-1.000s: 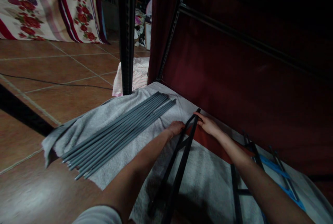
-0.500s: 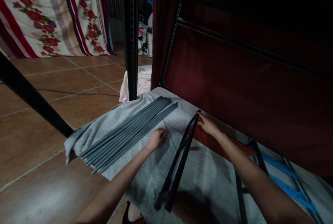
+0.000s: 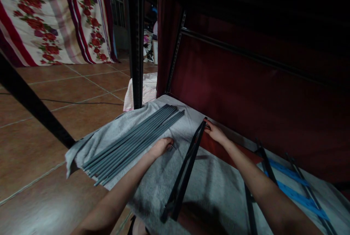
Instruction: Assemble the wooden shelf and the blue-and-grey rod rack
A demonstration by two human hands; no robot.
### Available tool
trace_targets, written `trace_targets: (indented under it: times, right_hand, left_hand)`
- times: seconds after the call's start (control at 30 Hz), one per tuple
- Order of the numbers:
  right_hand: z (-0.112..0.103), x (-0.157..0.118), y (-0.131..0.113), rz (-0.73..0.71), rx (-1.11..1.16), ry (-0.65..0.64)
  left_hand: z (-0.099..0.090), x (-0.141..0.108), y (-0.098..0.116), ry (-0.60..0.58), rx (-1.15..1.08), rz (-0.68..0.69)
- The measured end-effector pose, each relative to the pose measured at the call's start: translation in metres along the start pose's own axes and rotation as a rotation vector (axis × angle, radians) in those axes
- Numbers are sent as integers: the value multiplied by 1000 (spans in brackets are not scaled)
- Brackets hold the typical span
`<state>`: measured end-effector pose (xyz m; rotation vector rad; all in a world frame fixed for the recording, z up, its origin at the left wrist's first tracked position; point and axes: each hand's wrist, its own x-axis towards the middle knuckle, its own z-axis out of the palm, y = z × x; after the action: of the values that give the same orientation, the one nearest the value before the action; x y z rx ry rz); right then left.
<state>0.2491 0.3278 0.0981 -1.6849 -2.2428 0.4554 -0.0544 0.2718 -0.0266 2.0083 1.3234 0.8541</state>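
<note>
R hand (image 3: 214,132) pinches far end of blk frame (image 3: 189,171). L hand (image 3: 162,147) pinches thin bit (image 3: 173,146), too small to ID, betw. frame & gray rods (image 3: 133,144) on cloth (image 3: 218,176).

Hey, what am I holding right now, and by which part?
Your right hand holds the black frame by its far end. Your left hand seems to pinch something thin, too small to identify.

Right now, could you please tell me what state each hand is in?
Left hand: closed, seemingly on a thin piece too small to identify.
Right hand: closed on the far end of the black frame.
</note>
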Motion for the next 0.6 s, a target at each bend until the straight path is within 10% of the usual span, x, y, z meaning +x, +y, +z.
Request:
trace_targets:
  times: [0.3,0.6]
  right_hand:
    - [6,7,13,41,96,-20]
    - [13,11,30,8,288,-36]
  left_hand:
    - [-1,46,46,137,-911,-216]
    - [47,119,91,151,-874,-138]
